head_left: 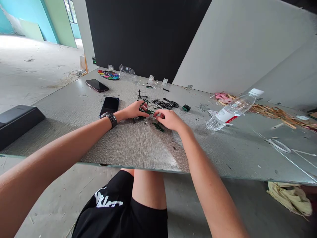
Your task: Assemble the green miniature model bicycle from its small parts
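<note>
My left hand (136, 109), with a dark watch at its wrist, is closed on a small green and black model bicycle frame (143, 107). Opposite it, my right hand (168, 119) has thumb and fingers pinched together at the right end of the frame's green piece. Whatever lies between those fingertips is too small to make out. Just beyond the hands are black toy bicycle wheels (167, 105) among other thin black parts. Green small parts (158, 127) lie under my right hand, and a dark green block (186, 107) sits to its right.
Two phones, one black (110, 105) and one farther back (96, 85), lie left on the table (138, 152). Behind are a paint palette (108, 74) and clear plastic packaging (127, 71). A water bottle (234, 110) stands tilted-looking at right, near straw-like strips (272, 114) and white cord (279, 145).
</note>
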Available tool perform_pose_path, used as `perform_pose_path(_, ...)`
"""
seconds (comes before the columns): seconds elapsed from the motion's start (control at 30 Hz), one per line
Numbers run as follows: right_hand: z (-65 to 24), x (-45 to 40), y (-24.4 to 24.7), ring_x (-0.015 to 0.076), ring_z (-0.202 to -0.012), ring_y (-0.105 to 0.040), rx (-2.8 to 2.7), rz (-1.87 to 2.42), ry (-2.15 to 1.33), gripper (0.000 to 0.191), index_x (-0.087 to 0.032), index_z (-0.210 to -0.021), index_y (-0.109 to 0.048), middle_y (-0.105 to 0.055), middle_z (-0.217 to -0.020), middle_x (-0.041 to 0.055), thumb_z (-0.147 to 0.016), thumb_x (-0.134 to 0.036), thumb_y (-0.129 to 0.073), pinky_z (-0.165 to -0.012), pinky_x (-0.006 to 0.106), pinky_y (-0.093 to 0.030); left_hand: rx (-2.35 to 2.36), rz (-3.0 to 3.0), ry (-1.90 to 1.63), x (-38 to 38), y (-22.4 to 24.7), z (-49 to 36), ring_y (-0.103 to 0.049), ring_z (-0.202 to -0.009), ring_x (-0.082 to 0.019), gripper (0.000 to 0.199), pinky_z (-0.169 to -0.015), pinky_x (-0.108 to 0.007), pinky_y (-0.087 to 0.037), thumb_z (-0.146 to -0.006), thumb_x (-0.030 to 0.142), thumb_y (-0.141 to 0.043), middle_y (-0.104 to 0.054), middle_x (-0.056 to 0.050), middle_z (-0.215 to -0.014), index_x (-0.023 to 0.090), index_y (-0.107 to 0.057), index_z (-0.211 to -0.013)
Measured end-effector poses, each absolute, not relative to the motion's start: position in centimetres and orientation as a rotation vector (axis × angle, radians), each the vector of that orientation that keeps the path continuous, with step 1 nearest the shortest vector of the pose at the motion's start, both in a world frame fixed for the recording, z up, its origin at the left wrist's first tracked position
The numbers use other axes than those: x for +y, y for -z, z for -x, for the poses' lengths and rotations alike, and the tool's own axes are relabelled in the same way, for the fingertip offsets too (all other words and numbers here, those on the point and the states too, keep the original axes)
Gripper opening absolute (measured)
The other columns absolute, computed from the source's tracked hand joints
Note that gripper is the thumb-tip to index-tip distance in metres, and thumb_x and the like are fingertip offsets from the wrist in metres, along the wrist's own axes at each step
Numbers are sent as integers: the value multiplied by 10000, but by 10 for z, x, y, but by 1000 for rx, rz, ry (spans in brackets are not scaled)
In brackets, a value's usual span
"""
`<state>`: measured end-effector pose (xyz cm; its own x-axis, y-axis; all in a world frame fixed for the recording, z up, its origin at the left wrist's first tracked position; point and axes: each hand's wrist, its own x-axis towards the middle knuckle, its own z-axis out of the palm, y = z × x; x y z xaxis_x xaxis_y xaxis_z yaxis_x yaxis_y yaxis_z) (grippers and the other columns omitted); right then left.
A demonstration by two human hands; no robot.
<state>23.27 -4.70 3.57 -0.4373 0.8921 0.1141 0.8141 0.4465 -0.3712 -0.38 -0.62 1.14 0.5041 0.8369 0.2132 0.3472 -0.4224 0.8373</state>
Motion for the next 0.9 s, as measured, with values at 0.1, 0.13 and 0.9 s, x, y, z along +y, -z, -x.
perform_pose_path(0.1,-237,-47,-37,132,-627,-509,-2423,1477,-393,182,-231,-1028,-746,-642,-736,-4,-936,-232,-590,-631,283,-344,972,-1976,-816,-7,-12,4,-649,-970,-216,415,-851,-359,-497,-701,360,-817,-691,-81,-1024,195,-559,-982)
perform_pose_path(0.13,-237,-46,-37,133,-631,-517,-2431,1484,-402,181,-232,-1025,-748,-647,-741,-2,-932,-226,-593,-632,283,-348,973,-1972,-815,-7,-13,4,-650,-971,-217,410,-853,-363,-497,-702,357,-815,-692,-79,-1024,197,-557,-977)
perform_pose_path(0.9,-230,-48,-35,142,-646,-545,-2438,1484,-366,177,-234,-1046,-735,-692,-802,12,-961,-251,-582,-627,285,-356,964,-1993,-816,-5,-10,3,-640,-947,-201,415,-837,-339,-489,-711,357,-804,-690,-74,-1009,179,-565,-1000)
